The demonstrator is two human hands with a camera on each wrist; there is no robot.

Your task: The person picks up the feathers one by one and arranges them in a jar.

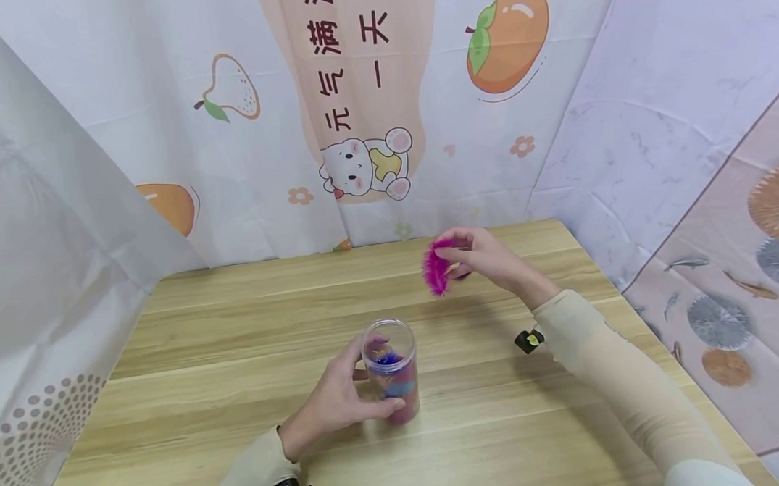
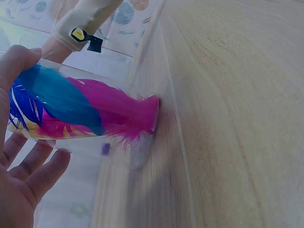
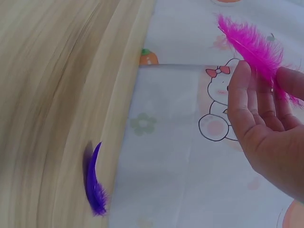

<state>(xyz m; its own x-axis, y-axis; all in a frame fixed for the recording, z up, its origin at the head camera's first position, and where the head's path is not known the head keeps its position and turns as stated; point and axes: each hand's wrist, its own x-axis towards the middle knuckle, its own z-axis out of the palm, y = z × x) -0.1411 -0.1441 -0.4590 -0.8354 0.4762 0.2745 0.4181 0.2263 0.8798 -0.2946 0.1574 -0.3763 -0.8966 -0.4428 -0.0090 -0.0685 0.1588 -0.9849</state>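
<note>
A clear jar (image 1: 404,373) stands upright on the wooden table, and my left hand (image 1: 344,390) grips its side with the thumb in front. Through its wall in the left wrist view show a teal feather (image 2: 61,95), a magenta feather (image 2: 109,104) and dark blue feathers (image 2: 23,102). The jar's mouth faces up, uncovered. Farther back and to the right, my right hand (image 1: 484,257) pinches a bright pink feather (image 1: 436,270) between thumb and finger, raised above the table. A purple feather (image 3: 95,187) lies on the tabletop, mostly covered by my right hand in the head view.
The wooden table (image 1: 237,337) runs back to a printed white curtain (image 1: 256,169). More patterned cloth (image 1: 672,136) hangs along the right side, and a pale cloth (image 1: 49,214) along the left. Small black devices (image 1: 529,340) are worn at both wrists.
</note>
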